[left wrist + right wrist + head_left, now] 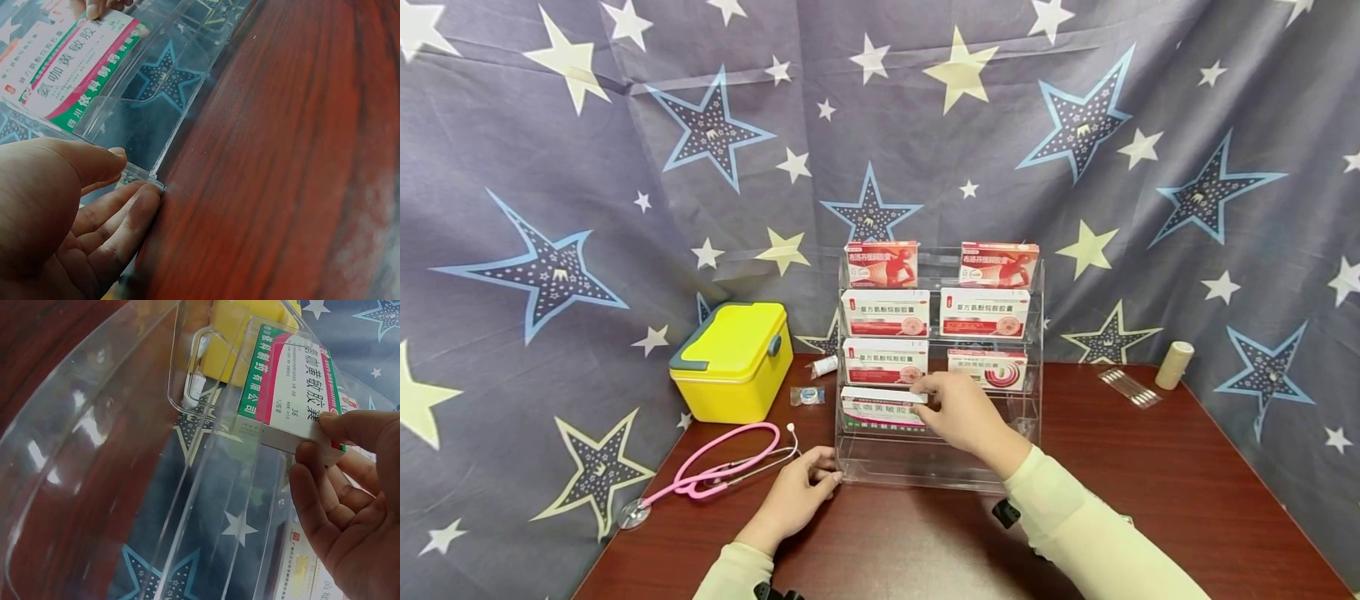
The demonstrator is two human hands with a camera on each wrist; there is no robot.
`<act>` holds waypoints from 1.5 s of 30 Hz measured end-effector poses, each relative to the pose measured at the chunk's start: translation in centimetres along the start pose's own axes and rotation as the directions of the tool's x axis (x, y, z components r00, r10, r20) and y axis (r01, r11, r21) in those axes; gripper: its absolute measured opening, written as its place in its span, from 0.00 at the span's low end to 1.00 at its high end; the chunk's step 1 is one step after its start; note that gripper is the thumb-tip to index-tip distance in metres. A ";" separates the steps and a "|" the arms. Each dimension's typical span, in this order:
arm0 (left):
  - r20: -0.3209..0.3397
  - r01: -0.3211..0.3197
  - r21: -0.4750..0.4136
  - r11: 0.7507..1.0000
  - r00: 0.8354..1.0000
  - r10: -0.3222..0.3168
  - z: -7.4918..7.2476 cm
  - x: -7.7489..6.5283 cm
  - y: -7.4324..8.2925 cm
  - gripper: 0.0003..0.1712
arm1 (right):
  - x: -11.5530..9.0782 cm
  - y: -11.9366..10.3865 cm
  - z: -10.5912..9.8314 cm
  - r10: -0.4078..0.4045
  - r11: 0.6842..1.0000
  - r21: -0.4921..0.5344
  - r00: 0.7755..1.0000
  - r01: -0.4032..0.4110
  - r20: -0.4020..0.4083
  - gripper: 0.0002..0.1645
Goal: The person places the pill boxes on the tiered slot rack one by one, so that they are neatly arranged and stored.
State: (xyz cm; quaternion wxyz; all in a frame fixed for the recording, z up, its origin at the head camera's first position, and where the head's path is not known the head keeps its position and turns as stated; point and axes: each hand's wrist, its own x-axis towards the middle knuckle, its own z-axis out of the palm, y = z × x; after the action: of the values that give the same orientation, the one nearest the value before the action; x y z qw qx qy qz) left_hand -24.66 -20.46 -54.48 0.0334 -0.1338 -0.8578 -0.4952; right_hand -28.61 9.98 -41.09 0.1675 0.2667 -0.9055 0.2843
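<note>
A clear plastic display rack (925, 472) stands on the table, holding medicine boxes on stepped tiers. My right hand (964, 414) pinches the right end of a white, green and pink medicine box (284, 384) between thumb and fingers. That box sits at the left of the lowest filled tier, behind the clear front lip. At the rack's front left corner, my left hand (69, 219) holds the edge, thumb above and fingers below. Higher up are white-and-red medicine boxes (886, 313) and red medicine boxes (1000, 265), in left and right columns.
Left of the rack stand a yellow case (726, 379) and a pink stethoscope (700, 479). A small packet (807, 396) and a white tube (824, 366) lie between case and rack. Cotton swabs (1129, 387) and a bandage roll (1175, 365) are at the right. A star-patterned curtain hangs behind.
</note>
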 end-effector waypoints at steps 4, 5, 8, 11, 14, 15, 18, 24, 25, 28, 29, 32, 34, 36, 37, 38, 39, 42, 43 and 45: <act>-0.005 -0.001 0.009 1.000 1.000 0.001 0.0 0.0 0.0 0.16 | -0.1 0.2 0.3 -0.007 1.000 0.008 1.000 0.007 0.004 0.12; -0.006 -0.001 0.011 1.000 1.000 0.001 0.0 0.0 0.1 0.16 | -0.1 0.3 0.4 -0.007 1.000 0.004 1.000 0.007 0.005 0.12; -0.006 -0.001 0.011 1.000 1.000 0.001 0.0 0.0 0.1 0.16 | -0.1 0.4 0.6 -0.007 1.000 0.000 1.000 0.007 0.006 0.13; -0.002 0.003 0.004 1.000 1.000 -0.003 0.0 0.0 0.1 0.16 | -0.2 0.3 0.6 0.012 1.000 0.003 1.000 -0.012 0.013 0.13; 0.001 0.005 -0.001 1.000 1.000 -0.005 0.0 0.0 0.1 0.16 | -0.3 0.3 0.6 0.037 0.999 0.014 0.999 -0.038 0.029 0.13; 0.001 0.005 -0.003 1.000 1.000 -0.005 0.0 0.0 0.0 0.16 | -0.3 0.3 0.6 0.043 0.999 0.016 0.999 -0.043 0.033 0.13; 0.001 0.004 -0.005 1.000 1.000 -0.004 0.0 0.0 0.0 0.16 | -0.4 0.4 0.6 0.048 0.999 0.017 0.998 -0.049 0.038 0.13; 0.000 0.006 -0.005 1.000 1.000 -0.006 0.0 -0.1 0.1 0.16 | -0.4 0.4 0.5 0.042 0.999 0.015 0.999 -0.042 0.029 0.13; 0.001 0.008 -0.006 1.000 1.000 -0.008 0.0 -0.1 0.2 0.16 | -0.4 0.4 0.5 0.039 0.999 0.014 0.999 -0.039 0.025 0.13; -0.003 0.005 -0.022 1.000 1.000 -0.005 0.0 -0.1 0.3 0.16 | -0.7 0.5 0.1 0.026 1.000 0.008 1.000 -0.026 0.005 0.13; -0.002 0.007 -0.025 1.000 1.000 -0.007 0.0 -0.1 0.3 0.16 | -0.9 0.4 -0.3 0.022 1.000 0.007 1.000 -0.022 -0.001 0.14; -0.002 0.007 -0.028 1.000 1.000 -0.007 0.0 -0.1 0.2 0.16 | -1.8 0.6 -1.9 -0.008 1.000 -0.002 1.000 0.008 -0.028 0.15; 0.001 0.010 -0.017 1.000 1.000 -0.010 0.1 0.0 0.2 0.17 | -2.9 0.9 -3.4 -0.027 1.000 -0.001 0.999 0.027 -0.043 0.16; 0.002 -0.002 -0.018 1.000 1.000 0.002 0.1 0.0 0.1 0.17 | -4.3 1.7 -4.9 -0.033 0.999 0.014 0.997 0.034 -0.066 0.16; 0.003 -0.010 -0.019 1.000 1.000 0.010 0.1 0.0 0.1 0.17 | -5.2 2.3 -5.6 -0.035 0.999 0.028 0.997 0.037 -0.075 0.15; 0.002 -0.011 -0.018 1.000 1.000 0.011 0.1 -0.1 0.2 0.17 | -6.1 2.9 -6.3 -0.029 0.998 0.046 0.997 0.032 -0.075 0.15; 0.000 -0.013 -0.015 1.000 1.000 0.013 0.1 -0.1 0.2 0.17 | -7.2 3.5 -6.8 -0.020 0.998 0.063 0.997 0.025 -0.077 0.15; -0.009 -0.008 -0.003 1.000 1.000 0.008 0.0 -0.1 0.2 0.17 | -10.4 5.9 -8.1 0.014 0.995 0.102 0.998 -0.008 -0.062 0.16; -0.011 0.002 0.002 1.000 1.000 -0.002 0.0 -0.1 0.3 0.17 | -11.4 6.7 -8.3 0.025 0.994 0.109 0.998 -0.020 -0.051 0.16; -0.017 0.011 0.011 1.000 1.000 -0.010 0.0 -0.1 0.3 0.17 | -13.5 8.4 -8.9 0.059 0.991 0.120 0.998 -0.057 -0.013 0.17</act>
State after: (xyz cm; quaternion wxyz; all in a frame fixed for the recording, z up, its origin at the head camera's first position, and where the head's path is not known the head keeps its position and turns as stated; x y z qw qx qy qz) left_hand -24.51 -20.35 -54.21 0.0387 -0.1251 -0.8610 -0.4915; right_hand -21.31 26.42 -43.83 0.1502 0.2476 -0.8929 0.3449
